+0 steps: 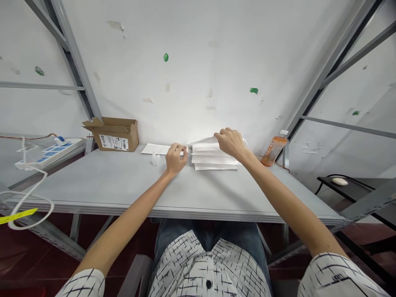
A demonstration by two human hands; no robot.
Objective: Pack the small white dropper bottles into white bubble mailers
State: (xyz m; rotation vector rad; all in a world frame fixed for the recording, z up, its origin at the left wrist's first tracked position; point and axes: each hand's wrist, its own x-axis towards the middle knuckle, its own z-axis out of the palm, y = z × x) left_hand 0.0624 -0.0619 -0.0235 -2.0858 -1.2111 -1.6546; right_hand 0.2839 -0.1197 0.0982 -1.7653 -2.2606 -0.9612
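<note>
My right hand [230,142] is closed at the far side of a stack of white paper pieces [215,166], pinching the edge of a white paper sheet [202,141] that lifts slightly off the pile. To the left of that stack, my left hand [176,159] has its thumb and fingertips pressed together; what lies between them is too small to make out. Behind it a flat white paper piece [154,149] lies on the table. Small white pieces [156,159] sit just left of my left hand.
An open cardboard box [115,138] with a label stands at the back left of the grey table [102,181]. At the right end is a bottle of orange drink [274,150]. Beyond the left edge lie a power strip [51,154] and white cable [31,194]. A white wall rises behind.
</note>
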